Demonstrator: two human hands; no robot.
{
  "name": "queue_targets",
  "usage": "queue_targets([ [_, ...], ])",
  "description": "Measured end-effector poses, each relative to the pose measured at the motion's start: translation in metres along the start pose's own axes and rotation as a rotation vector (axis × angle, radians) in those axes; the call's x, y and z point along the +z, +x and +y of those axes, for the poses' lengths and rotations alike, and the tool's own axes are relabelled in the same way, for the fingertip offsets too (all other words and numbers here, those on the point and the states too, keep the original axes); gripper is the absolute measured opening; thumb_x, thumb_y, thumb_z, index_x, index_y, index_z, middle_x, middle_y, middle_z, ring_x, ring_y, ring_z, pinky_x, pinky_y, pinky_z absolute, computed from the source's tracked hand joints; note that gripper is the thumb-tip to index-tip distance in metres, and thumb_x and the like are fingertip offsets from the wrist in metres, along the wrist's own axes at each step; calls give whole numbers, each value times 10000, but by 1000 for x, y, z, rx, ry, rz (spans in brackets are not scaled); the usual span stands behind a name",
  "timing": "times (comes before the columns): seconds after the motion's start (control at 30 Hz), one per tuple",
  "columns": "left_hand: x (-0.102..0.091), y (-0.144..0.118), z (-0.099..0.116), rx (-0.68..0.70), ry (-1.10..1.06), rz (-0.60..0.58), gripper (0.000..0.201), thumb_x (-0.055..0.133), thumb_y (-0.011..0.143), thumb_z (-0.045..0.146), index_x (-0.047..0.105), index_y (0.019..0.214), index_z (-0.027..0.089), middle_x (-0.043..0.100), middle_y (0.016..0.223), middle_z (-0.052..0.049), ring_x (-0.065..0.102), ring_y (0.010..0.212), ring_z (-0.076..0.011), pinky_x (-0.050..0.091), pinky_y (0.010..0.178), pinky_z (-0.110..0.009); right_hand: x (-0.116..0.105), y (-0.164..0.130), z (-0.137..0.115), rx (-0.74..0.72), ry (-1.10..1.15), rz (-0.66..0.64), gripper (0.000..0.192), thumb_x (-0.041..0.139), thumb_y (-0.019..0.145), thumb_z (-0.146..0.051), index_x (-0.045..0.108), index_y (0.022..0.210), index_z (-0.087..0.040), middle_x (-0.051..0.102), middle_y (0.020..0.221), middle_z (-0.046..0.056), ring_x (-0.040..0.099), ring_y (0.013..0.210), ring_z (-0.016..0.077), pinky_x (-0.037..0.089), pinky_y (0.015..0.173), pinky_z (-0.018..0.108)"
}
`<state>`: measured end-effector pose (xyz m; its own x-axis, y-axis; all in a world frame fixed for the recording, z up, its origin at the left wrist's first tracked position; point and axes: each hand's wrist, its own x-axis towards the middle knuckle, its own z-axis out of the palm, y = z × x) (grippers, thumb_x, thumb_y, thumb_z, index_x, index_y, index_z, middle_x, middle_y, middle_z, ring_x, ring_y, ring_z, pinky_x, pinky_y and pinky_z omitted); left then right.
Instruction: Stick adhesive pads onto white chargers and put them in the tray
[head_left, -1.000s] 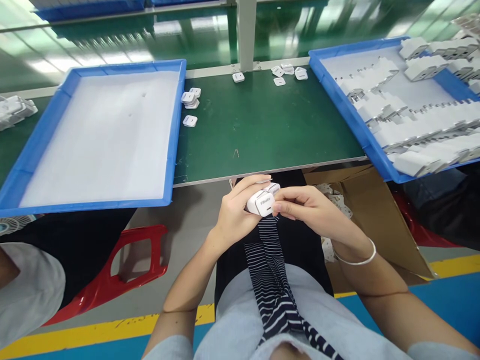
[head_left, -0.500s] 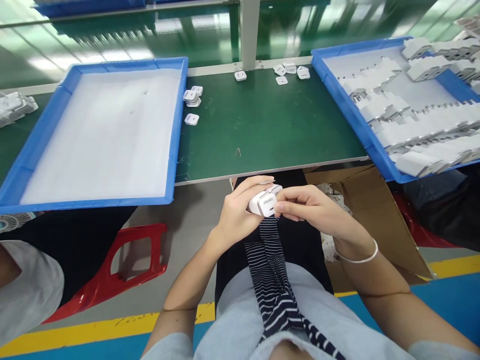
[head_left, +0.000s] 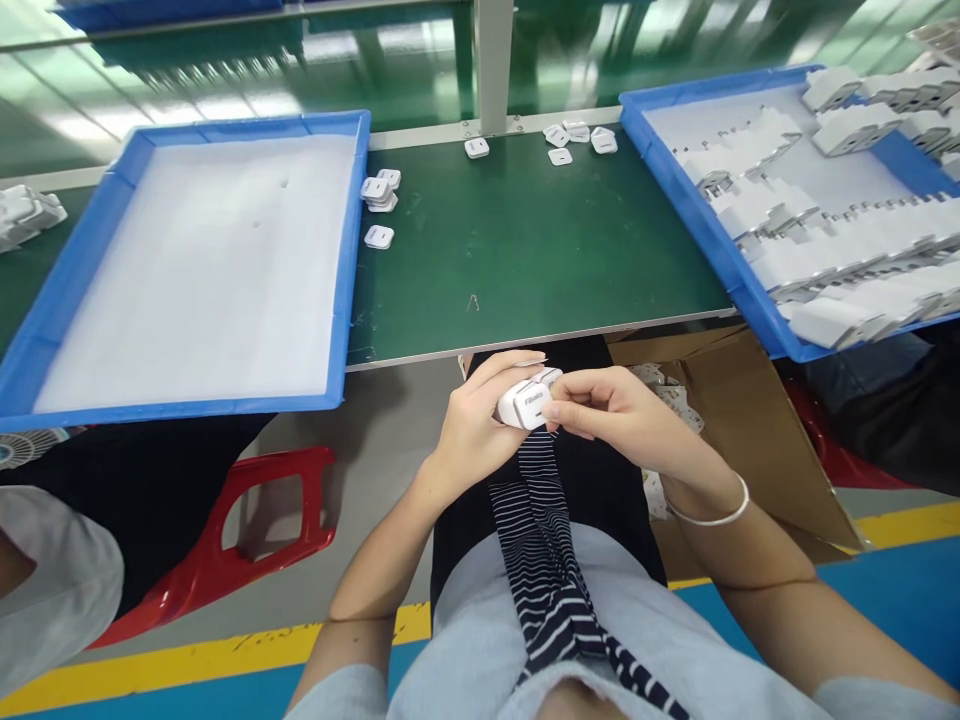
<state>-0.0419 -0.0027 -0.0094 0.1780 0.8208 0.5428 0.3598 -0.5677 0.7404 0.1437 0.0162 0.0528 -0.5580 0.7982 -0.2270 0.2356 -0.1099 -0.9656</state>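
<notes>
My left hand (head_left: 476, 425) is wrapped round a white charger (head_left: 528, 404) held above my lap. The charger's front face, with dark lettering and a small slot, is turned up towards me. A second white piece (head_left: 549, 376) shows behind it, partly hidden by my fingers. My right hand (head_left: 619, 412) pinches the charger's front face at its right corner, thumb on top and fingers curled. Small white slotted covers (head_left: 379, 237) lie on the green table (head_left: 540, 260), some stacked against the left tray.
A blue tray (head_left: 339, 300) lined with white sits at left. Another blue tray (head_left: 697, 225) at right holds rows of white chargers (head_left: 847, 250). Below is an open cardboard box (head_left: 757, 430). A red stool (head_left: 281, 465) and a co-worker's sleeve (head_left: 56, 570) are at left.
My right thumb has shifted slightly left over the corner of the charger's face. My left hand keeps its hold. The whole view has shifted slightly.
</notes>
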Motion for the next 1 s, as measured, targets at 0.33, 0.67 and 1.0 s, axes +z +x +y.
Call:
queue_targets([
  [0.33,0,1,-1,-36,-43,-7,359,808,784,131,722,1129,185,743,1206,-103,727,1104,-207,628,941,-344,3,-1,0,-8,-68,35,318,599,905,-273,488,620,-185,373,591,-60,299,554,79,224,517,263],
  [0.67,1,0,-3,-6,-27,0,350,798,801,141,719,1139,188,743,1212,-106,725,1118,-211,634,946,-349,6,-1,6,8,-72,58,310,606,898,-283,495,625,-186,368,581,-61,292,558,83,213,528,273],
  [1.0,-5,-2,-9,137,54,-87,381,688,857,88,668,1222,196,729,1259,-94,729,1127,-198,638,960,-321,2,1,8,74,-39,-8,243,625,847,-284,616,641,-157,431,573,-51,356,555,87,246,543,273],
])
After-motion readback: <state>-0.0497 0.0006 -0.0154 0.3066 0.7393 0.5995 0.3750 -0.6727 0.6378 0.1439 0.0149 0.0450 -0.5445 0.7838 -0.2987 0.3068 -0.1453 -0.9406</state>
